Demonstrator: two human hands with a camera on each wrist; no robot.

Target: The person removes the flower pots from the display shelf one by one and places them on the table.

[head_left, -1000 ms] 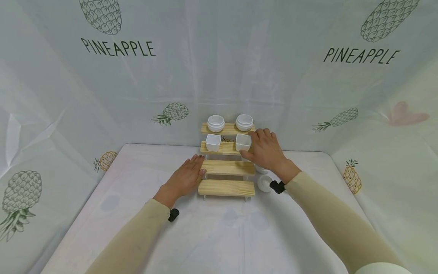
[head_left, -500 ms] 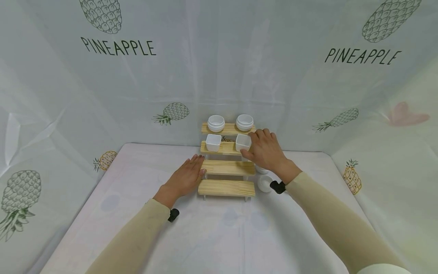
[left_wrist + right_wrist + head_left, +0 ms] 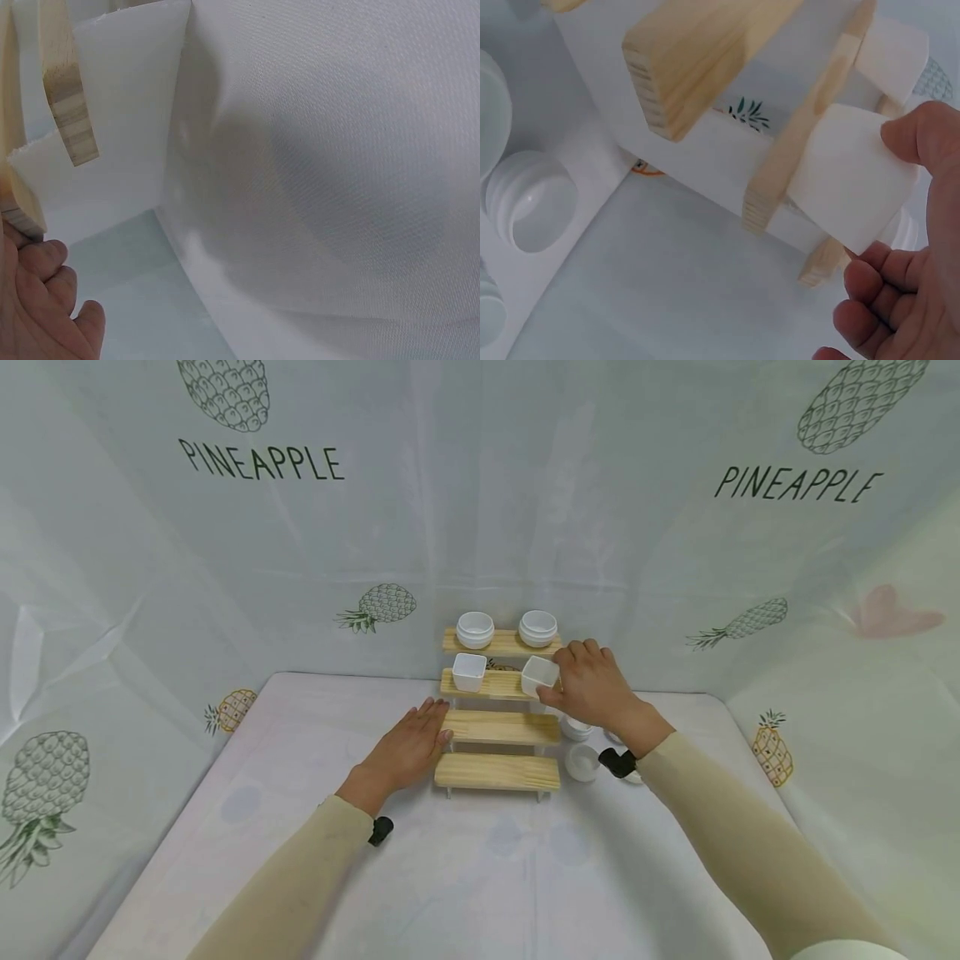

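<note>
A stepped stand with several wooden boards [image 3: 497,772] stands near the back of the table. My right hand [image 3: 598,687] pinches a small white square bowl [image 3: 537,673] between thumb and fingers, at the right end of the second board from the top. In the right wrist view this bowl [image 3: 851,176] is turned askew close to the board's edge. A matching square bowl [image 3: 469,672] sits on the left of that board. On the top board stand two round white bowls [image 3: 476,628]. With fingers extended, my left hand [image 3: 405,747] touches the stand's left side.
Several white round bowls [image 3: 582,762] lie on the table right of the stand, some partly hidden by my right arm. A stacked pair [image 3: 577,727] stands close to the stand's right side. Behind rises a curtain [image 3: 502,527] with pineapple prints.
My right hand has moved slightly right, and the square bowl in it has shifted right and turned. My left hand has stayed still against the stand.
</note>
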